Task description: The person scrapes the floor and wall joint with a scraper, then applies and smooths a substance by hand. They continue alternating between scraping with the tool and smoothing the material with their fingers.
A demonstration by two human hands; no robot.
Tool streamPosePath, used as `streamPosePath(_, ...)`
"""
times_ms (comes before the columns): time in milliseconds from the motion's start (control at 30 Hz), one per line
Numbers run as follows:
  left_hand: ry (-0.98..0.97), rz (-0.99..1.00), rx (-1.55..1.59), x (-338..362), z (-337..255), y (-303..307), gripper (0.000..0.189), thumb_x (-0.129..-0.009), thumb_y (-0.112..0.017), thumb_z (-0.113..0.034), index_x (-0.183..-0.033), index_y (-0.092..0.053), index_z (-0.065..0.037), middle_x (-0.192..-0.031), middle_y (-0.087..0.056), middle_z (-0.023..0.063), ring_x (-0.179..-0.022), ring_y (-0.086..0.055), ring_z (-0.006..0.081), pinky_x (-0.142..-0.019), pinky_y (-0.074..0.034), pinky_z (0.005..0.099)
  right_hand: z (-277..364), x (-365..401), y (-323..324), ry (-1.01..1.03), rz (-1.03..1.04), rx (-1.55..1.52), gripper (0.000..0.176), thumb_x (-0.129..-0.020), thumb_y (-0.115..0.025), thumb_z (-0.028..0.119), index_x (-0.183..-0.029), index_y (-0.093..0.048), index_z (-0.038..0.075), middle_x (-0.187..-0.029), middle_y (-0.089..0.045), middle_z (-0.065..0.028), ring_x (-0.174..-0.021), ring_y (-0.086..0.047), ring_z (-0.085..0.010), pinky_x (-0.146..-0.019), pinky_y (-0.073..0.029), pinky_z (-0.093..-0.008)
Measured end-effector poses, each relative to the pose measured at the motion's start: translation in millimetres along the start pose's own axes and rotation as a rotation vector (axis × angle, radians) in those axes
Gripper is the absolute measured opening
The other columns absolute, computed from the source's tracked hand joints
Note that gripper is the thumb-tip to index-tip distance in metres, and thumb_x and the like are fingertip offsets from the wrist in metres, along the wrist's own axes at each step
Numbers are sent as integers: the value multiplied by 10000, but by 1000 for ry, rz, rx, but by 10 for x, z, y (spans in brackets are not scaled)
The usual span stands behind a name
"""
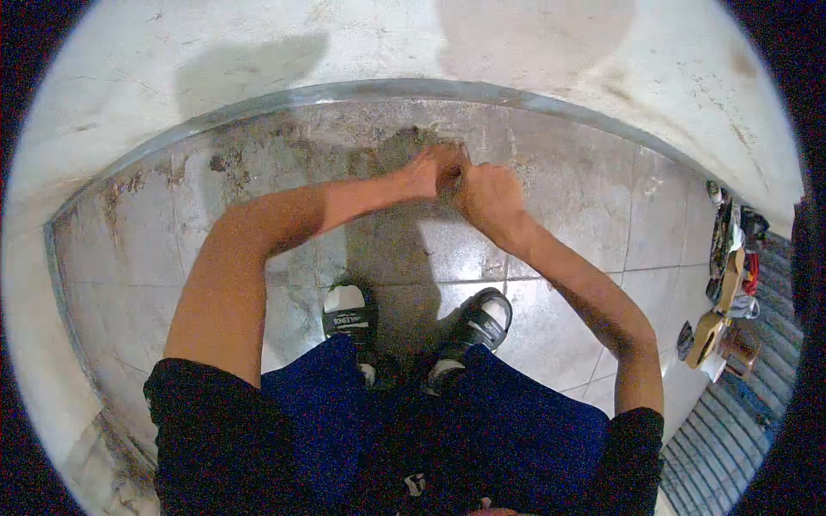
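Observation:
My left hand [433, 172] and my right hand [489, 193] meet in front of me, both fists closed and touching each other. Something small may sit between them, but the fingers hide it. Both arms stretch forward over a dirty tiled floor [559, 189]. Below them I see my two feet in black and white sandals [350, 316], my blue shorts and black shirt.
A metal strip [361, 90] runs in a curve where the tiled floor meets a pale plastered wall [258, 43]. At the right edge lies a heap of tools and wooden pieces [731, 284] beside a ribbed metal shutter [740, 421].

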State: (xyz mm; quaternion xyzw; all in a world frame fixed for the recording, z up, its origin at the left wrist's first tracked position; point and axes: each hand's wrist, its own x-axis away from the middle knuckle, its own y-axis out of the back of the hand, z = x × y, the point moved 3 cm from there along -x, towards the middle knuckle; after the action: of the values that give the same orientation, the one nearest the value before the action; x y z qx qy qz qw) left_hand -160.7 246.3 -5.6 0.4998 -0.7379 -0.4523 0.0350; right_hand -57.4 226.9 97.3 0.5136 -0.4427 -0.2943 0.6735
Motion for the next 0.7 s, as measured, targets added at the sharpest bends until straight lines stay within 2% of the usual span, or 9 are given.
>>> streamPosePath(33, -72, -140, -98, 97, 10, -89, 257, -737, -585, -212, -941, -617, -60, -915, -636, 174, -872, -603, 333, -793, -472, 421, 2, 15, -69, -5, 27, -1, 139, -723, -585, 123, -806, -642, 27, -721, -634, -186, -653, -640, -324, -571, -516, -428)
streamPosePath(100, 134, 57, 30, 63, 383, -377, 274, -730, -570, -177, -978, -618, -70, -914, -639, 181, -888, -610, 334, -798, -476, 427, -135, -105, -148, 2, -36, -32, 163, -729, -583, 122, -866, -638, 53, -721, -631, -185, -659, -636, -322, -571, -512, -431)
streamPosePath(167, 287, 189, 109, -45, 347, -371, 263, -740, -542, -137, -979, -607, -47, -928, -628, 203, -906, -597, 366, -792, -471, 444, -261, -106, -108, 3, -78, -36, 206, -732, -584, 123, -929, -628, 79, -716, -626, -179, -658, -631, -323, -569, -509, -431)
streamPosePath(267, 457, 199, 239, -338, -59, 22, 184, -757, -504, -64, -860, -608, 46, -894, -624, 242, -869, -600, 422, -719, -496, 462, -372, -146, 170, 66, -147, -7, 271, -739, -581, 123, -1008, -605, 110, -701, -616, -166, -640, -618, -328, -561, -504, -431)
streamPosePath(367, 305, 478, -245, -357, -201, 176, 163, -745, -520, -56, -787, -625, 61, -805, -630, 234, -775, -630, 389, -679, -523, 439, -513, -130, 168, 221, -196, 65, 283, -759, -559, 116, -1040, -591, 117, -688, -603, -157, -614, -604, -332, -544, -494, -436)
streamPosePath(467, 194, 238, -347, -160, 98, 23, 211, -693, -537, -77, -810, -646, 61, -699, -624, 230, -674, -638, 363, -636, -522, 478, -626, -235, -124, 313, -145, 134, 291, -772, -544, 115, -1061, -579, 119, -679, -592, -159, -597, -597, -330, -529, -485, -438)
streamPosePath(567, 152, 461, -258, -193, -8, 35, 192, -695, -542, -93, -764, -651, 49, -699, -626, 216, -640, -629, 363, -646, -527, 475, -702, -285, -316, 306, -132, 118, 306, -775, -539, 124, -1080, -570, 119, -684, -587, -166, -584, -595, -325, -516, -483, -431)
streamPosePath(667, 188, 640, -270, -281, -174, -105, 219, -690, -547, -93, -813, -628, 69, -819, -627, 235, -701, -626, 368, -642, -525, 475, -720, -44, -420, 230, -92, 74, 317, -776, -539, 131, -1092, -559, 113, -687, -585, -169, -570, -597, -318, -502, -484, -422)
streamPosePath(700, 132, 586, -303, -263, -206, -149, 217, -693, -542, -88, -825, -625, 63, -839, -623, 240, -722, -625, 369, -632, -524, 471, -715, 56, -451, 209, -85, 67, 322, -777, -537, 131, -1098, -552, 111, -687, -585, -170, -565, -597, -317, -497, -484, -421)
